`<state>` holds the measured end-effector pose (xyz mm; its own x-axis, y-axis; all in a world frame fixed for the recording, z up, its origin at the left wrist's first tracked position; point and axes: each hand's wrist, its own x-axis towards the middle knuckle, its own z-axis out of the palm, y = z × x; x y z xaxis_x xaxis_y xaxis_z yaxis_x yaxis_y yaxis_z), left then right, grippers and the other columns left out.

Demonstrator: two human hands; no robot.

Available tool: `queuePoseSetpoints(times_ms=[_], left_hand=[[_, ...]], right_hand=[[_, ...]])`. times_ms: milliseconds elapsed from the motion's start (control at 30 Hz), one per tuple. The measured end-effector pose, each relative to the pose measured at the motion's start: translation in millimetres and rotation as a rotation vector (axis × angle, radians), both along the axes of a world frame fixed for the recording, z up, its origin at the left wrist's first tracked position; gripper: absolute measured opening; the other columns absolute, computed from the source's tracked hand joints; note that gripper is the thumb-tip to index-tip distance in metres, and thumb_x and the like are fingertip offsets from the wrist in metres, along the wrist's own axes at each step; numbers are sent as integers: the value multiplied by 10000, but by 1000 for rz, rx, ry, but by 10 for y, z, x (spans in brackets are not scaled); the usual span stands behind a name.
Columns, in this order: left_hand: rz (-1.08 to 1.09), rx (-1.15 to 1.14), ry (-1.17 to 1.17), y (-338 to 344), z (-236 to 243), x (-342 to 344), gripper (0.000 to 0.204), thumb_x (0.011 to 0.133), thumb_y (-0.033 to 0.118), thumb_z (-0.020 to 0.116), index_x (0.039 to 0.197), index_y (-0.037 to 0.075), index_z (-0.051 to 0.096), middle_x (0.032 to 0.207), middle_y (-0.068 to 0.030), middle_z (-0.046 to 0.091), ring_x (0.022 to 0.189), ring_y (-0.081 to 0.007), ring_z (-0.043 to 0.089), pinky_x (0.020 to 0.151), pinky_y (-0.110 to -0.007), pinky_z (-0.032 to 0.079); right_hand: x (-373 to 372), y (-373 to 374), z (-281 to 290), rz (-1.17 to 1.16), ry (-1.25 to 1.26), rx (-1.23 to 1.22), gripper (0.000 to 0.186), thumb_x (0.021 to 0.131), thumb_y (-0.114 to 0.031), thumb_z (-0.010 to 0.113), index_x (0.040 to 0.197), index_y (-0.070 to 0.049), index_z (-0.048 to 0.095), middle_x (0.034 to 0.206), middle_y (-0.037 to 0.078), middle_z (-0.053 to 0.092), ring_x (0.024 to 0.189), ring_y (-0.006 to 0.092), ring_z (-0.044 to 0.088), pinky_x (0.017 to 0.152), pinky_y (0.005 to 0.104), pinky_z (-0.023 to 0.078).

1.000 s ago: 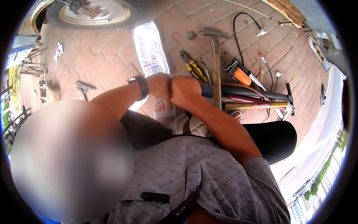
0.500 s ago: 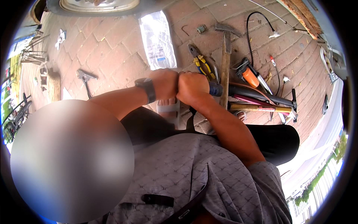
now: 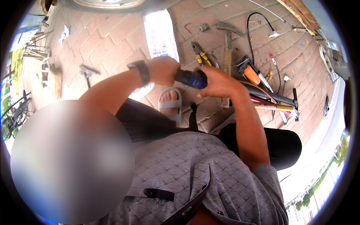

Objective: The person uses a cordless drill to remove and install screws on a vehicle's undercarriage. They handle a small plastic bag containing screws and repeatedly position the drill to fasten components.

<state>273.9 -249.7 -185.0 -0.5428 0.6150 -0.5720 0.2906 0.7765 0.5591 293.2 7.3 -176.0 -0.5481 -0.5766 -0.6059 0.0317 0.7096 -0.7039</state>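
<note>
A dark cylinder with a blue label (image 3: 195,80) lies roughly level across the space between my hands; its exact kind is hard to tell. My left hand (image 3: 162,71), with a dark band on the wrist, is closed around its left end. My right hand (image 3: 222,81) is at the other end, thumb and fingers spread apart on either side of it; whether they touch it I cannot tell. Beyond my left hand lies a white plastic bag (image 3: 159,33) with a printed label. Close to my right hand are yellow-and-black pliers (image 3: 200,54) and a wooden-handled hammer (image 3: 228,47).
Brick paving (image 3: 116,48) spreads beneath everything. Right of my hands lie an orange-and-black tool (image 3: 252,75), a black cable (image 3: 249,33) and a heap of long handles (image 3: 275,107). A small metal tool (image 3: 88,70) lies at left. A wheel rim (image 3: 108,3) stands at the far edge.
My hands have moved apart, baring the dark cylinder between them. My right hand has loosened and shifted right; my left hand has moved slightly left.
</note>
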Motion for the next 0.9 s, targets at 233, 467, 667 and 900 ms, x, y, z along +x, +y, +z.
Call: queuePoseSetpoints(times_ms=[233,467,667,900], left_hand=[[-6,34,-298,-180,440,-517,438,657,149,834,1039,-18,698,759,-97,656,700,-224,640,679,-368,514],[25,262,-448,81,706,-574,492,676,143,849,1113,-29,703,768,-51,652,702,-175,614,684,-339,506],[-138,330,-455,438,683,-477,544,705,149,865,1187,-19,679,865,-79,702,801,-190,663,763,-339,530],[-192,73,-153,153,131,-733,588,759,198,859,1274,7,649,1236,-175,693,1122,-304,672,929,-402,545]], right_hand=[[-2,616,321,-296,-389,-368,992,597,-159,970,1472,-9,527,1334,100,667,1240,210,600,1074,345,449],[5,680,702,-437,-210,-353,887,660,-154,970,1439,-24,568,1327,98,673,1230,195,606,1064,331,463],[164,794,925,-191,-89,-134,766,742,-216,960,1369,-3,574,1157,96,717,1054,176,679,946,325,535],[670,1233,821,-592,-178,-90,733,776,-215,945,1313,36,515,1027,112,729,922,131,704,785,316,589]])
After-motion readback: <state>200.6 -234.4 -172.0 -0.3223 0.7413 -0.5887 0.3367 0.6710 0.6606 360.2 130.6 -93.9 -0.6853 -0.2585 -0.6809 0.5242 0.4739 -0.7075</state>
